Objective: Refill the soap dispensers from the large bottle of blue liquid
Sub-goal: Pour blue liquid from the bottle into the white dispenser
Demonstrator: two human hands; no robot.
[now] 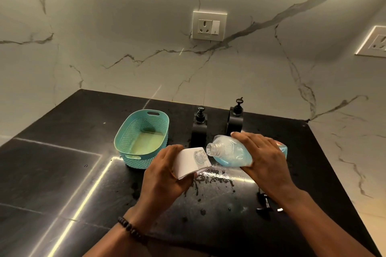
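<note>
My right hand (264, 156) grips the large clear bottle of blue liquid (227, 152), tipped on its side with its open threaded mouth pointing left. My left hand (167, 171) holds a white soap dispenser bottle (191, 162) with its cap off, tilted so that its clear neck meets the big bottle's mouth. Both are held just above the black counter (62, 173). Two black dispensers with pumps stand behind them: one (199, 127) in the middle and one (236, 119) to its right.
A teal perforated basket (144, 119) sits left of the dispensers. Spilled drops and a wet patch (211, 175) lie on the counter under the bottles. A black pump head (265, 202) lies by my right wrist. Wall sockets (208, 25) sit on the marble backsplash.
</note>
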